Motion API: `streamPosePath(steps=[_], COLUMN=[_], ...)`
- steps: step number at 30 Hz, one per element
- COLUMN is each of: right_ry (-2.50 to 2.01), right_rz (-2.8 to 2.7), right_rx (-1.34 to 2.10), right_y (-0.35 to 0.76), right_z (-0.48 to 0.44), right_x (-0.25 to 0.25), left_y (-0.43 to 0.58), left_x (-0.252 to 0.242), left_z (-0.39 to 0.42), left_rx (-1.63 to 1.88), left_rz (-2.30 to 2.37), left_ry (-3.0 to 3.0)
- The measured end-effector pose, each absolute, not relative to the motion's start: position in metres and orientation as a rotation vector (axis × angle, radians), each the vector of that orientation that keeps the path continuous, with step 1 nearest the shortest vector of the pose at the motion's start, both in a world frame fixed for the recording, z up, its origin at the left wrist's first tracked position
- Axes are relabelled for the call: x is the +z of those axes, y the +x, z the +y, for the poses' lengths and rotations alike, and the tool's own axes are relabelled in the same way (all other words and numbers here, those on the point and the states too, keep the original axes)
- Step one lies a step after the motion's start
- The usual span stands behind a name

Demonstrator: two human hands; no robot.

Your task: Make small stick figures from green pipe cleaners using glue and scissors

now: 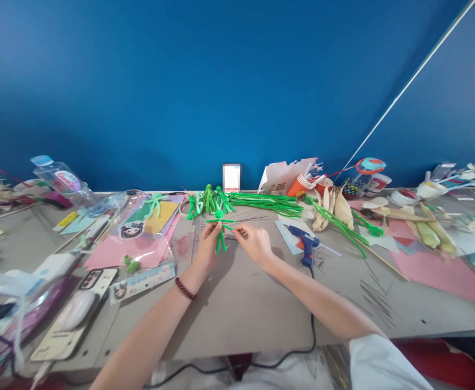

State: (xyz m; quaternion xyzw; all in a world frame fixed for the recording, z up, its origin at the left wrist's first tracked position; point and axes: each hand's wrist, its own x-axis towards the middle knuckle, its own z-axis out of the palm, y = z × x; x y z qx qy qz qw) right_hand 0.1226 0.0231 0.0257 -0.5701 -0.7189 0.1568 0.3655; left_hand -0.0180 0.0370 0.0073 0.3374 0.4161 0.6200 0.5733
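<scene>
- My left hand (209, 238) has its fingers pinching a green figure (219, 215) over the bench (245, 319).
- My right hand's (256, 245) fingers pinch a green strip (228, 227) at the figure's side.

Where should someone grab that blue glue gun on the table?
Probably the handle, coming from the near side: the glue gun lies with its handle toward the person, a cord trailing from it, while the nozzle points away and left.
</scene>
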Motion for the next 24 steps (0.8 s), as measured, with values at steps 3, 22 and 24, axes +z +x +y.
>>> streamPosePath(steps=[3, 22, 24], right_ry=[-1.399, -1.234, -1.22], right_rz=[-1.821, -1.419, -1.454], right_rx=[0.443, 0.91, 0.846], right_y=[0.121, 0.126, 0.126], right_z=[0.024, 0.038, 0.037], right_x=[0.022, 0.021, 0.022], left_y=[-0.018, -0.018, -0.019], left_x=[0.007, 0.016, 0.012], left_z=[0.038, 0.035, 0.038], left_rx=[1.377, 1.267, 1.339], left_rz=[0.889, 0.847, 0.894], left_ry=[0.609, 0.682, 0.721])
